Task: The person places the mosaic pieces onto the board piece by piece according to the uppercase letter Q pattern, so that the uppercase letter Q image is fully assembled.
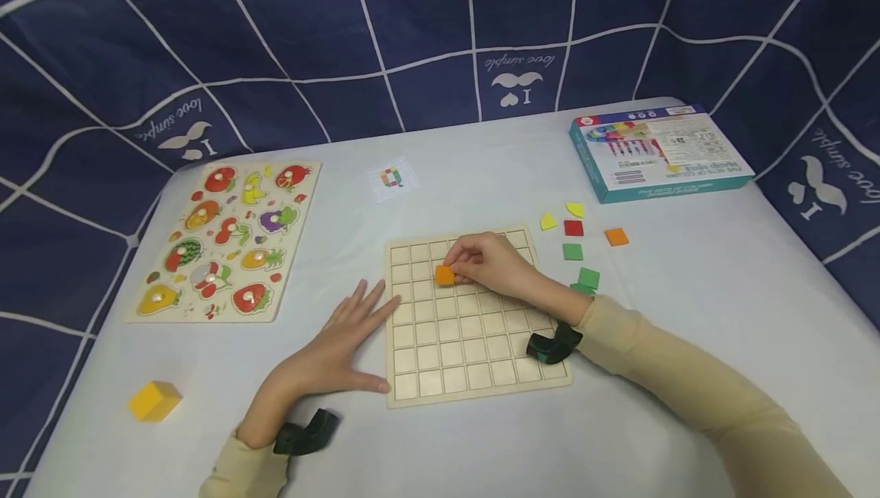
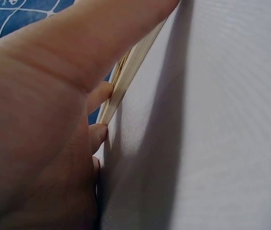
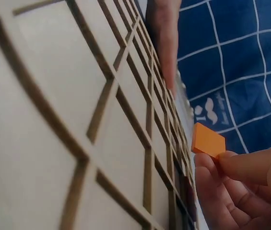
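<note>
My right hand pinches an orange square tile between thumb and fingertips, over the upper left part of a wooden grid board. The right wrist view shows the tile tilted and raised above the grid. In that same view a dark red piece shows among the far cells, which the hand covers in the head view. With fingers spread, my left hand lies at the board's left edge, its thumb by the near corner. Fingertips touch the board's side in the left wrist view.
Right of the board lie yellow quarter-round pieces, a red tile, green tiles and another orange tile. Behind are a pattern card and a box. A fruit puzzle and yellow block stand left.
</note>
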A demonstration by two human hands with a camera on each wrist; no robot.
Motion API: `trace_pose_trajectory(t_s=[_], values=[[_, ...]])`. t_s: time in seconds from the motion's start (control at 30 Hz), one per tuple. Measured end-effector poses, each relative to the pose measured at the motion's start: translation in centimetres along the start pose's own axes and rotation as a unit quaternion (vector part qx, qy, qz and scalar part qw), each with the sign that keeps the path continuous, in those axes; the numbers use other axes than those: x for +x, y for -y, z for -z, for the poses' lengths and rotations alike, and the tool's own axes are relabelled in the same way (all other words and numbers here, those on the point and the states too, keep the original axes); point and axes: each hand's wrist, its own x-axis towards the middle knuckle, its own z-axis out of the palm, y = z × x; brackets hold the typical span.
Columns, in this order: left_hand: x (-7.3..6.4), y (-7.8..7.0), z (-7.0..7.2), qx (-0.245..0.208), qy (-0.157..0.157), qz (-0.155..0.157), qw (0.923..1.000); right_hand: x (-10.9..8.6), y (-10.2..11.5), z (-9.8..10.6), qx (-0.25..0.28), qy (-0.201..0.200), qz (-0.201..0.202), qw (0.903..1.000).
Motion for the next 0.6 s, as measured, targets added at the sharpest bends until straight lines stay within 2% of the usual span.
trace_pose_trajectory(t_s=[0.1, 0.3, 0.6], values=[[0.04, 0.01, 0.02, 0.0, 0.0, -0.003, 1.0, 0.13, -0.1, -0.44, -0.023, -0.001, 0.004, 0.9997], [0.09, 0.0, 0.08, 0.007, 0.002, -0.002, 1.0, 0.11, -0.16, -0.81, -0.107, -0.006, 0.031, 0.9937], [0.0, 0.1, 0.03, -0.001, 0.004, 0.002, 1.0, 0.16, -0.21, -0.93, -0.141, 0.001, 0.048, 0.9889]])
